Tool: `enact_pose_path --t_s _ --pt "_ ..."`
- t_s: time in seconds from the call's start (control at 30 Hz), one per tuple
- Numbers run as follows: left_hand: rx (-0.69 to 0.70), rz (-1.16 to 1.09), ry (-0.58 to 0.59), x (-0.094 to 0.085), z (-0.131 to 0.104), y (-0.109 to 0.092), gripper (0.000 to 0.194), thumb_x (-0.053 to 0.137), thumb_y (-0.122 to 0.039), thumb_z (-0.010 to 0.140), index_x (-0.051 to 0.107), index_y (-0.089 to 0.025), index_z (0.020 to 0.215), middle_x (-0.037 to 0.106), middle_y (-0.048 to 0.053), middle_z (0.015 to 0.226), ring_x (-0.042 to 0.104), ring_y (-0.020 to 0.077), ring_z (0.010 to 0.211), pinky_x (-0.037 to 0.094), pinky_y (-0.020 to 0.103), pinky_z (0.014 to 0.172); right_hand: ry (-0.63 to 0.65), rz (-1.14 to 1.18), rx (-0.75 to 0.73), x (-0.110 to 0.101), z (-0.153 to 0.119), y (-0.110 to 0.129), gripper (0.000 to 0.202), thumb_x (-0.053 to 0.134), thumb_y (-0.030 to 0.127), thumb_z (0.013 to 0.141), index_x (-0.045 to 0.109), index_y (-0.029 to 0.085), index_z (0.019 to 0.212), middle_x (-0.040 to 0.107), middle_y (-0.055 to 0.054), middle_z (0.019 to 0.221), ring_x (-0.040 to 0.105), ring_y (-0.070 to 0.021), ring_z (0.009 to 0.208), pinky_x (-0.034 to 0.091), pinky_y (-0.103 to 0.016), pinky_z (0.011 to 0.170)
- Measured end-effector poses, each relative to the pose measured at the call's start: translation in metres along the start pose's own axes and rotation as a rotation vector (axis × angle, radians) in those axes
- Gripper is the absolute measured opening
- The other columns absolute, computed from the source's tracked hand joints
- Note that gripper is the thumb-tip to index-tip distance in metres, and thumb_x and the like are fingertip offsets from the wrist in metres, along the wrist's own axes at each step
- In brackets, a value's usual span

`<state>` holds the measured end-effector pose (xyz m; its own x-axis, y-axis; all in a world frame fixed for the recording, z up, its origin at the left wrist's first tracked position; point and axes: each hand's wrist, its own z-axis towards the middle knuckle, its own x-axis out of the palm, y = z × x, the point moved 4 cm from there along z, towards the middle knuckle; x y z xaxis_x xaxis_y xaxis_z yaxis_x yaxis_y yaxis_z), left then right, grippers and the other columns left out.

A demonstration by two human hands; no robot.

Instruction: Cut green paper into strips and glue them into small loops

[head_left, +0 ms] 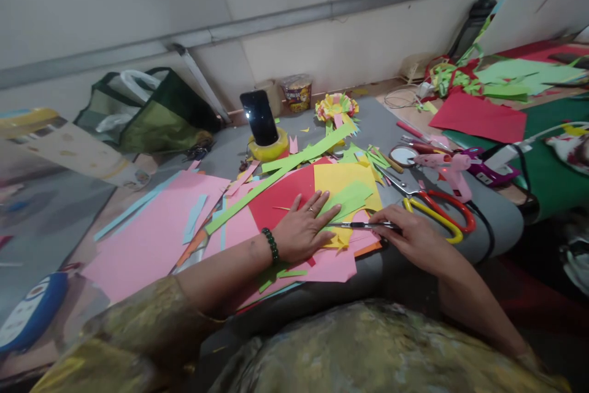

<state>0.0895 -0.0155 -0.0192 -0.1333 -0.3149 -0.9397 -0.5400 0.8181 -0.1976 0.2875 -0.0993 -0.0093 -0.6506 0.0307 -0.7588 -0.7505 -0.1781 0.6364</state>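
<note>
My left hand (306, 227) lies flat with its fingers spread over the paper pile, touching a red sheet (285, 190) and a light green piece (352, 200). In my right hand (409, 236) is a slim dark pen-like tool (368, 225), its thin tip pointing left toward my left fingers. A yellow sheet (343, 178) lies beneath the green piece. Pink sheets (334, 267) stick out under the pile near the front edge. Long green strips (285, 166) cross the papers behind my left hand.
Scissors (442, 212) and a pink glue gun (448, 169) lie right of my right hand. Behind the papers, a phone (260, 117) leans on yellow tape (269, 146), near a paper flower (335, 108). A tumbler (78, 148) and green bag (156, 117) are at left.
</note>
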Motion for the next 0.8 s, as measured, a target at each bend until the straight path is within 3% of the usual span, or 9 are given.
enact_pose_path --t_s 0.1,0.37,0.8 --pt "0.004 -0.016 0.007 -0.002 -0.002 0.003 0.06 0.021 -0.051 0.1 0.016 -0.028 0.155 0.004 0.01 0.163 0.005 0.0307 0.15 0.012 0.059 0.116 -0.01 -0.001 0.014 0.003 -0.002 -0.003 0.017 0.049 0.03 0.091 0.064 0.024 0.091 0.068 -0.006 0.089 0.064 -0.0205 0.077 0.052 -0.033 0.069" --pt "0.03 -0.015 0.014 0.001 -0.041 0.032 0.061 0.019 -0.056 0.099 0.022 -0.03 0.154 0.006 0.011 0.163 0.004 0.0307 0.15 0.009 0.058 0.117 -0.019 -0.007 0.002 0.007 -0.001 -0.002 0.018 0.047 0.029 0.091 0.064 0.025 0.095 0.066 -0.006 0.09 0.064 -0.02 0.077 0.051 -0.032 0.067" --pt "0.046 -0.043 -0.018 0.004 -0.04 0.03 0.077 0.024 -0.072 0.09 0.022 -0.03 0.154 0.007 0.011 0.163 0.007 0.0347 0.149 0.008 0.06 0.116 0.088 0.012 -0.018 0.015 -0.001 0.015 0.017 0.045 0.028 0.095 0.061 0.025 0.093 0.063 -0.005 0.092 0.065 -0.0201 0.081 0.049 -0.033 0.07"
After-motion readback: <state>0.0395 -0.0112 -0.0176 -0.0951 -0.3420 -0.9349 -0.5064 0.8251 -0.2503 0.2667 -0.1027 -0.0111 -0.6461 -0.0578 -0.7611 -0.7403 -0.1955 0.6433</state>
